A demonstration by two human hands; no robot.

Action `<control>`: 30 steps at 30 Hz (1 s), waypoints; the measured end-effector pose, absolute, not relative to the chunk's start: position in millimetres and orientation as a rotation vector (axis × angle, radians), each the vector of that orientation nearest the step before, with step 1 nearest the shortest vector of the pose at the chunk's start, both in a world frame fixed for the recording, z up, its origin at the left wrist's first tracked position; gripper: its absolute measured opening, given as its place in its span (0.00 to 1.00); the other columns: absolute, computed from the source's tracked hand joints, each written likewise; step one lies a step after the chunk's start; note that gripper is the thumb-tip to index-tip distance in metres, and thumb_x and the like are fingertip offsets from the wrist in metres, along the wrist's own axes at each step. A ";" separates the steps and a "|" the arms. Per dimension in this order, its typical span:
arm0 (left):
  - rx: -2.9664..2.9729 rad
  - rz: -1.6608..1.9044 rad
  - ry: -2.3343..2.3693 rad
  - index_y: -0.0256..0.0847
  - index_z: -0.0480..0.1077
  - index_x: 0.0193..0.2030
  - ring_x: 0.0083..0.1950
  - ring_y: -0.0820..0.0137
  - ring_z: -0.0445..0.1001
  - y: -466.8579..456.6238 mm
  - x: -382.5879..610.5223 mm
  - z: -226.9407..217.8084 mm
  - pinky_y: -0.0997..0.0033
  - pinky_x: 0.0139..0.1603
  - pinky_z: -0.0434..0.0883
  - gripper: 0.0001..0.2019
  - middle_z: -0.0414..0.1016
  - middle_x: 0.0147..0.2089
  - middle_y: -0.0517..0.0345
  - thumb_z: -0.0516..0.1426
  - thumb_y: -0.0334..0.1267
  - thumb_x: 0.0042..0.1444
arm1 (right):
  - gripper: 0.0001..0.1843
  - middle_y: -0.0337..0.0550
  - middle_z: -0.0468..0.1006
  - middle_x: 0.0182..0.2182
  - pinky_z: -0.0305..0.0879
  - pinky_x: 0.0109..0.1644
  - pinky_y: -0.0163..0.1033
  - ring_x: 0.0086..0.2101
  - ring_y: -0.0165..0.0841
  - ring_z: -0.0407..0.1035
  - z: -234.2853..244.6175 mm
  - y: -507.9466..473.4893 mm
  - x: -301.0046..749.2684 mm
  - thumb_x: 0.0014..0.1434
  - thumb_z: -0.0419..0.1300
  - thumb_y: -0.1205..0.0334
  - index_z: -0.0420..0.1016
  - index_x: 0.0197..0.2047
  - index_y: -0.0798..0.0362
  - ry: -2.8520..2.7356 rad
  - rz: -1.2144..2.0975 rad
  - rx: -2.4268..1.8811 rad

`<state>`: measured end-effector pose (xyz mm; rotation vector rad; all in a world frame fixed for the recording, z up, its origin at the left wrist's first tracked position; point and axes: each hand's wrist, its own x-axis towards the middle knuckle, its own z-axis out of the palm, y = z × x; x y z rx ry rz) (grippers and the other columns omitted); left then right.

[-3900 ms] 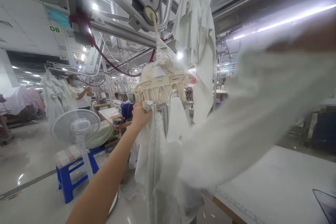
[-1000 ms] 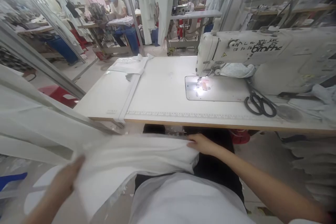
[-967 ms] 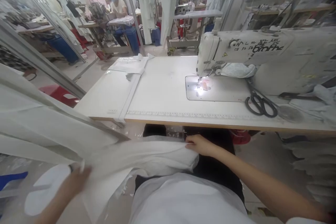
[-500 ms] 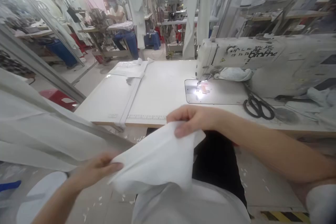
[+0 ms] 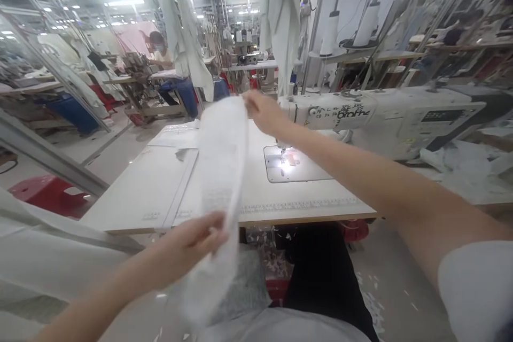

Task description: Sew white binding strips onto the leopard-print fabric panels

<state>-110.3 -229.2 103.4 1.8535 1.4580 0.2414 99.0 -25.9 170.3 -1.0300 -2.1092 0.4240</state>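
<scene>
A white piece of fabric (image 5: 222, 165) hangs stretched upright between my hands, blurred by motion. At its upper right corner my right hand (image 5: 262, 112) pinches the edge, raised over the sewing table (image 5: 124, 192). Lower down, my left hand (image 5: 202, 235) has its fingers closed on the fabric near the table's front edge. The cloth's bottom end trails toward my lap. Just right of the fabric stands a white sewing machine (image 5: 385, 117), its needle area (image 5: 284, 157) lit, partly covered by my right forearm.
A ruler strip (image 5: 300, 206) runs along the table's front edge. White cloth (image 5: 460, 168) lies at the right by the machine. A red stool (image 5: 48, 195) and draped white fabric (image 5: 52, 262) are on the left. Behind, a person (image 5: 160, 48) sits among other machines.
My right hand has risen and moved away from me, lifting the fabric from above my lap to upright over the table. My left hand has shifted right. The view has tilted up.
</scene>
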 end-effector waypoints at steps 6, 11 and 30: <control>2.101 0.403 1.898 0.36 0.60 0.56 0.62 0.57 0.57 -124.7 -55.5 43.2 0.60 0.57 0.61 0.20 0.59 0.61 0.43 0.45 0.42 0.60 | 0.19 0.49 0.69 0.47 0.63 0.48 0.43 0.45 0.37 0.66 70.3 -113.2 160.6 0.55 0.48 0.77 0.67 0.48 0.55 -2.240 0.537 -0.995; 2.141 0.292 1.982 0.35 0.60 0.57 0.65 0.43 0.46 -102.3 -42.4 15.5 0.42 0.55 0.57 0.24 0.51 0.64 0.36 0.48 0.46 0.58 | 0.13 0.48 0.76 0.39 0.65 0.44 0.41 0.39 0.40 0.70 -8.3 -193.1 184.8 0.56 0.56 0.61 0.72 0.45 0.54 -2.133 1.127 -1.233; 2.427 0.086 1.692 0.46 0.45 0.67 0.70 0.56 0.36 -86.2 1.8 2.7 0.41 0.61 0.49 0.29 0.39 0.70 0.54 0.39 0.53 0.61 | 0.18 0.40 0.76 0.34 0.65 0.45 0.46 0.39 0.42 0.70 -115.9 -210.3 208.1 0.41 0.58 0.64 0.76 0.38 0.47 -1.306 1.726 -1.391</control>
